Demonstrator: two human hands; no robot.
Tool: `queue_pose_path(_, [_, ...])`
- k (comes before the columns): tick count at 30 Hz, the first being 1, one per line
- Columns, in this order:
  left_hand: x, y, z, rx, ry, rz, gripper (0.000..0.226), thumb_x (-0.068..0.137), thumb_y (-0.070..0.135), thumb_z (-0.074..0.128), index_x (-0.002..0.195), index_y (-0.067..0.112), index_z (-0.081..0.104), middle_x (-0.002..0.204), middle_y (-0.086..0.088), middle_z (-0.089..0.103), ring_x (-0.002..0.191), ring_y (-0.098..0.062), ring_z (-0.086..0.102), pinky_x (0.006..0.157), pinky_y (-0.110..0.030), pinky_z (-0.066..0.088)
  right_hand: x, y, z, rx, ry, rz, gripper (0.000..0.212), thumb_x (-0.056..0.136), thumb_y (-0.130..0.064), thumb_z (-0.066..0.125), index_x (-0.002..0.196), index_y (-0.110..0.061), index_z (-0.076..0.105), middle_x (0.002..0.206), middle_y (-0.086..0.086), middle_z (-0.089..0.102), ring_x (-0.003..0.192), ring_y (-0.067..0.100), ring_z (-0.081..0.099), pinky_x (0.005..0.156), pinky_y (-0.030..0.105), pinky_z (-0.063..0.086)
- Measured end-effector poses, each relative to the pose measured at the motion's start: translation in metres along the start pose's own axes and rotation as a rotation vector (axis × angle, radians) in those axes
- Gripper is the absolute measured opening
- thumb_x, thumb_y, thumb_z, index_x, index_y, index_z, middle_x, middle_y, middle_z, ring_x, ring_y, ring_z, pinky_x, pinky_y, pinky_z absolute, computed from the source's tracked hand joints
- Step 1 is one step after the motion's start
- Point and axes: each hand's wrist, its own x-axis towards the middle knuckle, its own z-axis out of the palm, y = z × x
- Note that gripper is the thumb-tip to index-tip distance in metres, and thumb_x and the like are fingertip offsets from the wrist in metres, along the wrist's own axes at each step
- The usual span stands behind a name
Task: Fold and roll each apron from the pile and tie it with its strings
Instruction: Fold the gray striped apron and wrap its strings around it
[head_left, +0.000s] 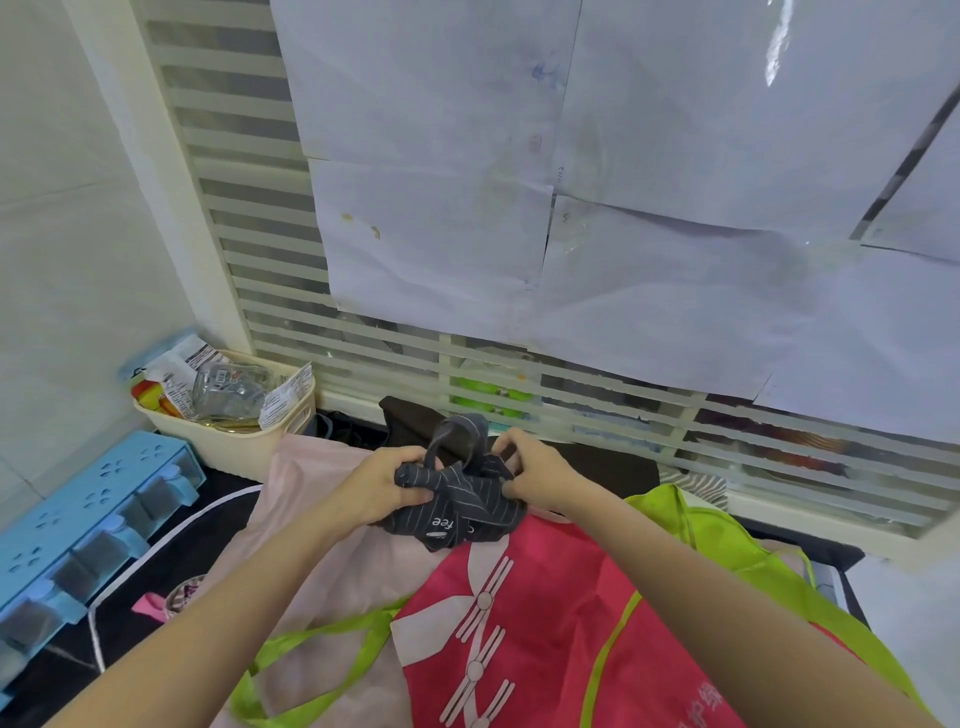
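A dark grey pinstriped apron (460, 506) is bunched into a small roll at the centre of the view, with one of its strings (457, 434) looping up above it. My left hand (379, 483) grips the roll's left end. At the right end, my right hand (535, 470) pinches the string. The roll sits on top of the pile: a red apron (524, 623) with lime green trim, a pale pink apron (311, 519) and a lime green apron (727, 540).
A cream basket (244, 441) of packets and a glass jar stands at the back left. A blue plastic organiser (88, 519) lies along the left edge. A slatted window grille (597, 405) with white paper sheets rises behind the pile. A brown cloth (410, 421) lies against it.
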Motion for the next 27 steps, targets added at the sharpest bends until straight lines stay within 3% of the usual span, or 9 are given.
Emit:
queue_pose_path(2, [0.000, -0.003, -0.001, -0.117, 0.050, -0.025, 0.025, 0.083, -0.005, 0.064, 0.092, 0.019, 0.062, 0.088, -0.006, 0.068, 0.086, -0.020, 0.065, 0.075, -0.025, 0.053, 0.001, -0.001, -0.004, 0.111, 0.131, 0.026, 0.028, 0.087, 0.002, 0.055, 0.106, -0.015, 0.044, 0.078, 0.002, 0.051, 0.063, 0.013, 0.050, 0.054, 0.022, 0.043])
queue_pose_path(6, [-0.002, -0.007, -0.004, -0.435, 0.112, -0.060, 0.024, 0.082, -0.008, 0.064, 0.097, 0.011, 0.065, 0.092, -0.012, 0.068, 0.091, -0.025, 0.064, 0.081, -0.033, 0.053, 0.000, 0.003, -0.014, 0.246, 0.304, 0.174, 0.019, 0.090, -0.002, 0.047, 0.100, -0.017, 0.039, 0.098, 0.010, 0.051, 0.078, 0.020, 0.049, 0.046, 0.021, 0.038])
queue_pose_path(11, [-0.001, -0.002, -0.004, -0.576, 0.046, -0.072, 0.030, 0.079, -0.013, 0.063, 0.100, 0.009, 0.065, 0.095, -0.013, 0.068, 0.088, -0.021, 0.065, 0.077, -0.024, 0.055, -0.001, 0.008, -0.025, 0.221, 0.273, 0.290, 0.016, 0.093, -0.007, 0.043, 0.079, -0.014, 0.042, 0.070, 0.005, 0.042, 0.056, 0.016, 0.038, 0.043, 0.023, 0.030])
queue_pose_path(15, [0.001, 0.001, -0.007, -0.606, 0.061, -0.072, 0.033, 0.078, -0.014, 0.063, 0.103, 0.008, 0.065, 0.095, -0.013, 0.069, 0.087, -0.021, 0.065, 0.074, -0.022, 0.056, -0.002, 0.022, -0.031, 0.067, 0.380, 0.354, 0.021, 0.091, -0.004, 0.035, 0.073, -0.011, 0.041, 0.067, 0.011, 0.055, 0.055, 0.027, 0.054, 0.056, 0.034, 0.047])
queue_pose_path(18, [0.001, 0.002, -0.010, -0.614, 0.024, -0.075, 0.034, 0.078, -0.014, 0.063, 0.105, 0.006, 0.064, 0.096, -0.012, 0.069, 0.084, -0.018, 0.066, 0.072, -0.022, 0.056, -0.003, 0.025, -0.031, 0.129, 0.370, 0.335, 0.020, 0.088, 0.002, 0.034, 0.085, -0.016, 0.042, 0.085, 0.014, 0.060, 0.056, 0.026, 0.061, 0.056, 0.035, 0.055])
queue_pose_path(20, [-0.001, 0.005, -0.013, -0.588, -0.068, -0.102, 0.033, 0.078, -0.014, 0.063, 0.104, 0.006, 0.065, 0.093, -0.012, 0.069, 0.084, -0.019, 0.067, 0.072, -0.024, 0.056, -0.002, 0.017, -0.031, 0.427, 0.276, 0.321, 0.024, 0.090, 0.007, 0.035, 0.088, -0.015, 0.045, 0.090, 0.013, 0.055, 0.063, 0.020, 0.059, 0.046, 0.025, 0.051])
queue_pose_path(23, [-0.003, 0.010, -0.015, -0.323, -0.273, -0.089, 0.027, 0.079, -0.013, 0.063, 0.096, 0.009, 0.065, 0.083, -0.002, 0.071, 0.082, -0.016, 0.067, 0.071, -0.024, 0.054, -0.001, -0.007, -0.037, 0.948, 0.199, 0.252, 0.027, 0.086, 0.019, 0.038, 0.090, -0.005, 0.050, 0.090, 0.014, 0.048, 0.061, 0.019, 0.056, 0.041, 0.018, 0.047])
queue_pose_path(25, [-0.002, 0.013, -0.012, -0.151, -0.340, -0.085, 0.026, 0.081, -0.010, 0.063, 0.092, 0.013, 0.064, 0.081, 0.002, 0.071, 0.081, -0.014, 0.068, 0.069, -0.024, 0.053, -0.004, -0.023, -0.038, 1.058, 0.159, 0.173, 0.028, 0.085, 0.021, 0.042, 0.104, 0.001, 0.051, 0.088, 0.018, 0.048, 0.055, 0.017, 0.057, 0.043, 0.017, 0.048])
queue_pose_path(27, [0.002, 0.014, -0.007, -0.046, -0.303, -0.082, 0.025, 0.082, -0.008, 0.063, 0.091, 0.015, 0.061, 0.086, -0.002, 0.068, 0.083, -0.017, 0.066, 0.068, -0.026, 0.053, -0.008, -0.038, -0.037, 1.000, 0.072, 0.113, 0.034, 0.085, 0.017, 0.049, 0.115, 0.001, 0.051, 0.088, 0.017, 0.052, 0.050, 0.013, 0.054, 0.044, 0.017, 0.046])
